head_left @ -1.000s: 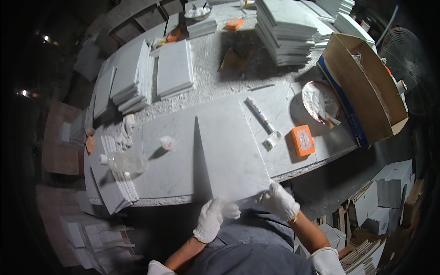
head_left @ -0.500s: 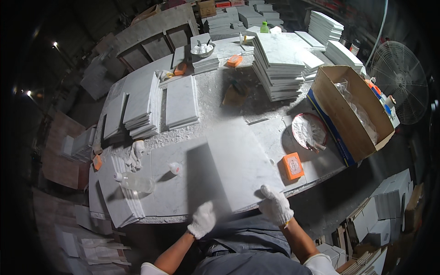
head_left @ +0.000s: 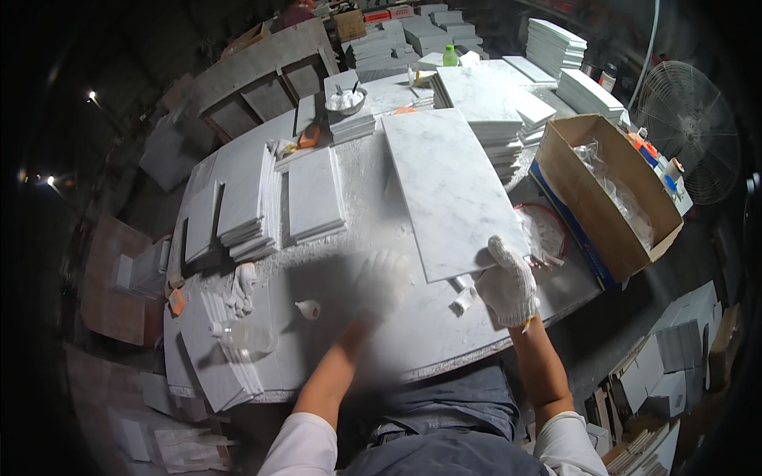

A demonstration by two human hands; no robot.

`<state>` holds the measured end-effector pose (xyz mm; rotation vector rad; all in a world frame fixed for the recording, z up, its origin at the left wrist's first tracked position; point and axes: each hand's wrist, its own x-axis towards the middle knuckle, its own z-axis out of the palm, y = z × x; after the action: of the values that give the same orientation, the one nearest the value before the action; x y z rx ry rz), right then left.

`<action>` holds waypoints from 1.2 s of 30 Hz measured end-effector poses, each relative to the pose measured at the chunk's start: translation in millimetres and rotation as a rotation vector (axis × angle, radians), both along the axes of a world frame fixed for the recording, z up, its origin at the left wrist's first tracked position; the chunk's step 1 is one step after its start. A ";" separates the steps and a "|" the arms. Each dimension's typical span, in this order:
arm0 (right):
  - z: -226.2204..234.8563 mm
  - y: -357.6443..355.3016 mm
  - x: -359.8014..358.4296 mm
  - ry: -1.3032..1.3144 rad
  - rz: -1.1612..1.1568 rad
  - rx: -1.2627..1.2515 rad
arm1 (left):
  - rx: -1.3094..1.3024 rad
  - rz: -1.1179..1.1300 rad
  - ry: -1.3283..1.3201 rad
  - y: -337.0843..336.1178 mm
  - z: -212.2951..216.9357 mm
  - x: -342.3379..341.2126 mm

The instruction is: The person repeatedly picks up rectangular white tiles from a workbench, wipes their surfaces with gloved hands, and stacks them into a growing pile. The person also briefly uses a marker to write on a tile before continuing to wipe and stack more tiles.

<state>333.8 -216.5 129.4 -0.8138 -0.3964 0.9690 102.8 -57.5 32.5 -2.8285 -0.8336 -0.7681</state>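
Off the table (head_left: 373, 198) now, marble slab (head_left: 452, 190)

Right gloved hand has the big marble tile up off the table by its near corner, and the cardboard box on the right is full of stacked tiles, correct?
Not quite. The head view shows the cardboard box holds clear plastic bags, not stacked tiles. The rest stands: the right hand grips the marble tile by its near corner.
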 end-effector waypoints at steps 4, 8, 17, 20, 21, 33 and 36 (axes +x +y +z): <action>23.0 47.4 53.5 -0.044 0.010 0.112 | 0.105 -0.009 -0.056 9.8 8.1 14.2; 40.1 107.4 109.5 -0.196 -0.027 0.085 | -0.180 0.057 -0.062 11.6 0.6 17.4; 52.8 214.1 198.1 0.122 -0.031 0.103 | -0.154 0.202 0.204 13.5 -22.7 19.7; 42.7 239.3 219.1 0.138 -0.061 0.175 | -0.143 0.184 0.146 13.1 -19.1 19.5; 41.8 243.5 226.5 0.056 -0.053 0.140 | -0.151 0.181 0.139 12.9 -17.8 19.7; 70.4 191.0 232.3 -0.209 0.212 -0.459 | -0.161 0.156 0.061 13.3 -17.9 20.6; 69.4 189.9 232.2 -0.215 0.257 -0.465 | -0.164 0.158 0.055 12.6 -19.2 19.1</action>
<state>566.0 -26.5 198.8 -1.3194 -0.4763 1.2408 121.9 -44.9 13.3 -2.8621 -1.1447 -0.6244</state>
